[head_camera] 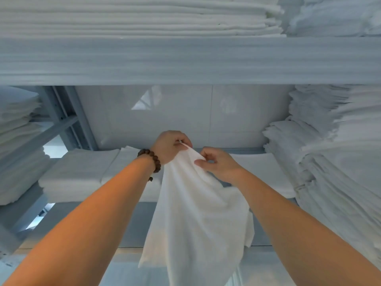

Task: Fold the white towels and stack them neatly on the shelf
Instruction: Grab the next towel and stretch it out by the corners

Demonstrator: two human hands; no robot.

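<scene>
A white towel [198, 219] hangs loose in front of the shelf, held up by its top edge. My left hand [169, 146], with a brown bead bracelet on the wrist, pinches a corner of that edge. Just to its right, my right hand [218, 164] pinches the same edge a little lower. The towel droops down past the bottom of the view. Behind my hands, low stacks of folded white towels [80, 174] lie on the shelf board [103, 223].
A tall pile of folded towels [334, 168] fills the right side of the shelf. More folded linen [18, 141] sits at the left beyond a grey metal frame post [61, 116]. The upper shelf [185, 60] carries a wide stack of linen [134, 17].
</scene>
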